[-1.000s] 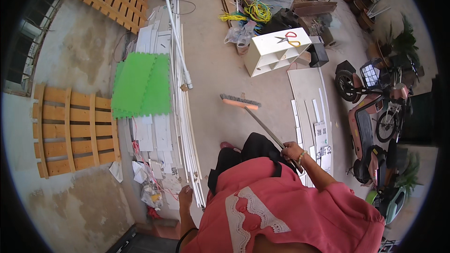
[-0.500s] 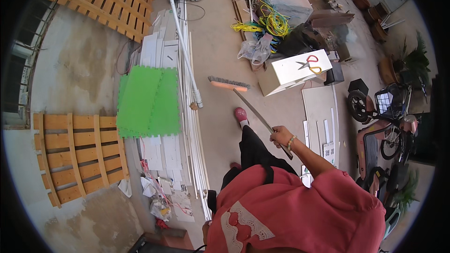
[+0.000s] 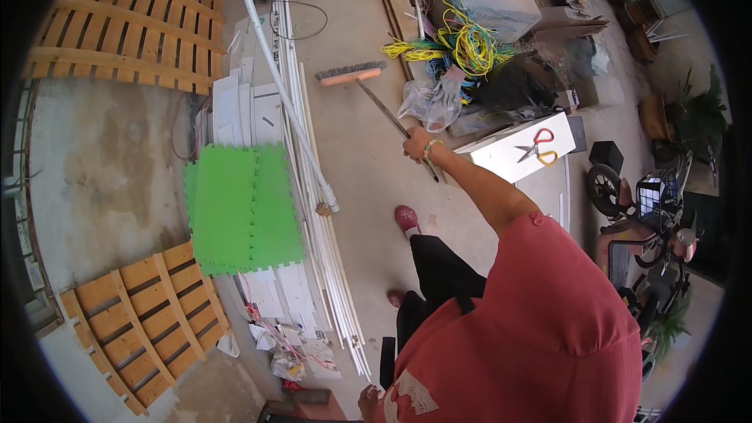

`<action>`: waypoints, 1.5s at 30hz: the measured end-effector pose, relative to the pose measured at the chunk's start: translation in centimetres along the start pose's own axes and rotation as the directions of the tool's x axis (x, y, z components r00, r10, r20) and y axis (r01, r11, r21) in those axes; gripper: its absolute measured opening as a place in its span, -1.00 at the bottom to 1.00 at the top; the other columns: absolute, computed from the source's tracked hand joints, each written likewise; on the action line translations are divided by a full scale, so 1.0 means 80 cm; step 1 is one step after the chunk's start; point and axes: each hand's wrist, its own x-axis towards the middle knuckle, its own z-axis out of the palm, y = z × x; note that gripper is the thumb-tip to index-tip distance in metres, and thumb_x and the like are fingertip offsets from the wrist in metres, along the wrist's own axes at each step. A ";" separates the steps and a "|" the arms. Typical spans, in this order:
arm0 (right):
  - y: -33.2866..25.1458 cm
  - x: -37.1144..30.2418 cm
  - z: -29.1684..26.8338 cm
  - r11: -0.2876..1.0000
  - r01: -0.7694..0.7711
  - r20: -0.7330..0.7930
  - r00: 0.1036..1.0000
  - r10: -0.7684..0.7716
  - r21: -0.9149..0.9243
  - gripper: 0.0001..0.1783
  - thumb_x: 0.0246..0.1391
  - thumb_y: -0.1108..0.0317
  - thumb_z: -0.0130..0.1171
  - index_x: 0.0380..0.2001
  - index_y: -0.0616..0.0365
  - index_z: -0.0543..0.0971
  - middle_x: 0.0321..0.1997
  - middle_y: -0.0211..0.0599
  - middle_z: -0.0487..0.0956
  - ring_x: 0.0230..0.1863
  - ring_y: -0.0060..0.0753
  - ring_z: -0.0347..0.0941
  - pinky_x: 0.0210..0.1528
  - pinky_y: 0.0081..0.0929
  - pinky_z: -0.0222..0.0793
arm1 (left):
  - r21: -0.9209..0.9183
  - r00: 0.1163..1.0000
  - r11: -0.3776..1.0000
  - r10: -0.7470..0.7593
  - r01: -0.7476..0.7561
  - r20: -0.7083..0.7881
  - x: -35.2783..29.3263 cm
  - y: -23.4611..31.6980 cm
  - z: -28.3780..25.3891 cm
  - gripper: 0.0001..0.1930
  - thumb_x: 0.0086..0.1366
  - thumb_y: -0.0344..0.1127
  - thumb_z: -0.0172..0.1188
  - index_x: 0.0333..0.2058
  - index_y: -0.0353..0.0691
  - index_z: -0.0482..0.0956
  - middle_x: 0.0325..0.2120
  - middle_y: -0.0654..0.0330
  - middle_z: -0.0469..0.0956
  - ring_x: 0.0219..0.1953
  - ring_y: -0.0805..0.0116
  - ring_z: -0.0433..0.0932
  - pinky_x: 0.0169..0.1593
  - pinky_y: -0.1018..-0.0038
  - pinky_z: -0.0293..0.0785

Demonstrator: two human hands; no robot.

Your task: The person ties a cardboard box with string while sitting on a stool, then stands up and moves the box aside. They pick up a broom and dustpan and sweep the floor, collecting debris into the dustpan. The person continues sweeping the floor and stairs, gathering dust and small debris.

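My right hand (image 3: 417, 143) is closed round the grey handle of a broom (image 3: 351, 75), near the handle's rear end. Its long head has an orange-pink body and dark grey bristles that face away from me. The head is over the concrete floor, between the bundle of white pipes and the heap of yellow cable; I cannot tell whether it touches the ground. Down by my side, my left hand (image 3: 368, 402) shows only in part at the lower edge, beside my red top. Its fingers are too small and cut off to read.
Green foam mats (image 3: 243, 207) lie on white boards at the left, alongside white pipes (image 3: 325, 266). Wooden pallets (image 3: 129, 19) lean at the wall. To the right are yellow cable (image 3: 470, 43), a white box (image 3: 501, 145) with scissors (image 3: 536, 146) on top, and an electric scooter (image 3: 627, 243).
My right arm has stretched forward and to the left, carrying the broom farther away across the floor. The view has shifted, and more of my left hand shows at the lower edge.
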 end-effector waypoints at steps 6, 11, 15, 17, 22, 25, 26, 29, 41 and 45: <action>-0.025 0.108 0.014 0.989 -0.136 -0.084 0.988 0.132 -0.052 -0.85 -0.14 0.51 -0.11 -0.40 0.23 0.35 -0.55 -0.10 0.46 -0.63 -0.19 0.39 -0.71 -0.32 0.30 | 0.107 0.997 0.994 0.003 -0.011 0.079 -0.005 0.015 0.016 -0.73 0.04 -0.37 0.07 -0.26 -0.38 0.44 -0.38 0.07 0.52 -0.30 0.29 0.52 -0.28 0.51 0.43; 0.006 0.120 0.036 0.896 -0.249 -0.175 0.965 0.196 -0.368 -0.68 -0.11 0.53 -0.13 -0.19 0.12 0.27 -0.42 -0.03 0.46 -0.52 -0.05 0.43 -0.68 -0.22 0.36 | 0.180 0.992 0.983 0.008 -0.030 0.123 0.000 0.016 0.023 -0.73 0.04 -0.37 0.06 -0.26 -0.38 0.44 -0.37 0.06 0.52 -0.30 0.29 0.52 -0.27 0.50 0.43; 0.035 0.049 0.066 0.918 -0.295 -0.155 0.953 0.261 -0.266 -0.52 -0.09 0.55 -0.18 -0.01 0.04 0.19 -0.34 0.03 0.45 -0.46 0.05 0.45 -0.68 -0.19 0.40 | 0.243 0.985 0.966 0.052 -0.092 0.163 0.019 0.015 0.005 -0.73 0.04 -0.37 0.06 -0.26 -0.37 0.44 -0.36 0.06 0.51 -0.30 0.29 0.52 -0.27 0.50 0.43; 0.065 0.007 0.087 0.919 -0.285 -0.112 0.958 0.263 -0.274 -0.45 -0.10 0.56 -0.23 0.05 0.02 0.14 -0.32 0.06 0.45 -0.47 0.04 0.46 -0.71 -0.25 0.41 | 0.287 0.975 0.945 0.102 -0.157 0.197 0.037 0.018 -0.011 -0.72 0.04 -0.37 0.06 -0.25 -0.37 0.44 -0.35 0.05 0.51 -0.30 0.29 0.52 -0.26 0.50 0.43; 0.153 -0.100 0.150 0.905 -0.120 -0.002 0.991 0.130 -0.409 -0.35 -0.14 0.53 -0.17 0.11 0.18 0.01 -0.38 0.16 0.46 -0.47 0.05 0.47 -0.65 -0.24 0.42 | 0.396 0.894 0.805 0.356 -0.441 0.272 0.093 0.048 -0.054 -0.72 0.04 -0.37 0.06 -0.25 -0.37 0.44 -0.33 0.04 0.51 -0.30 0.29 0.52 -0.25 0.50 0.43; 0.135 -0.168 0.131 0.871 -0.110 0.118 0.975 0.188 -0.479 -0.41 -0.08 0.44 -0.17 0.11 0.06 0.10 -0.49 0.05 0.47 -0.57 -0.07 0.46 -0.72 -0.29 0.35 | 0.410 0.940 0.846 0.304 -0.341 0.154 0.071 0.133 -0.058 -0.71 0.02 -0.39 0.06 -0.24 -0.36 0.44 -0.35 0.04 0.52 -0.27 0.29 0.50 -0.19 0.50 0.40; 0.125 -0.185 0.108 0.925 -0.183 0.151 0.958 0.244 -0.333 -0.42 -0.08 0.44 -0.18 0.11 0.00 0.12 -0.55 -0.05 0.44 -0.65 -0.20 0.40 -0.76 -0.35 0.31 | 0.405 0.947 0.857 0.295 -0.320 0.124 0.057 0.165 -0.059 -0.70 0.01 -0.39 0.06 -0.23 -0.36 0.44 -0.35 0.04 0.52 -0.26 0.29 0.50 -0.17 0.49 0.39; 0.084 -0.220 0.057 0.963 -0.246 0.198 0.944 0.265 -0.114 -0.48 -0.10 0.47 -0.21 0.04 0.04 0.21 -0.68 -0.19 0.39 -0.81 -0.34 0.30 -0.84 -0.43 0.22 | 0.389 0.913 0.829 0.395 -0.402 0.100 0.118 0.127 -0.094 -0.70 -0.02 -0.34 0.09 -0.29 -0.39 0.47 -0.37 0.03 0.52 -0.29 0.32 0.50 -0.20 0.51 0.39; -0.103 0.129 -0.030 0.992 0.087 -0.110 0.989 -0.097 -0.096 -0.82 -0.14 0.50 -0.20 -0.39 0.28 0.34 -0.74 -0.05 0.37 -0.82 -0.19 0.34 -0.84 -0.31 0.29 | 0.280 0.993 0.954 0.094 -0.110 0.070 0.097 0.196 0.026 -0.70 0.04 -0.30 0.06 -0.24 -0.34 0.45 -0.40 0.06 0.52 -0.38 0.38 0.49 -0.36 0.51 0.41; -0.193 0.299 -0.047 0.897 0.155 -0.193 0.948 -0.253 -0.414 -0.75 -0.13 0.44 -0.09 -0.30 0.23 0.42 -0.68 -0.10 0.45 -0.72 -0.21 0.40 -0.70 -0.32 0.34 | 0.209 0.996 0.977 0.032 -0.049 0.082 0.075 0.239 0.080 -0.69 0.06 -0.27 0.05 -0.21 -0.27 0.44 -0.42 0.07 0.52 -0.42 0.38 0.47 -0.37 0.50 0.40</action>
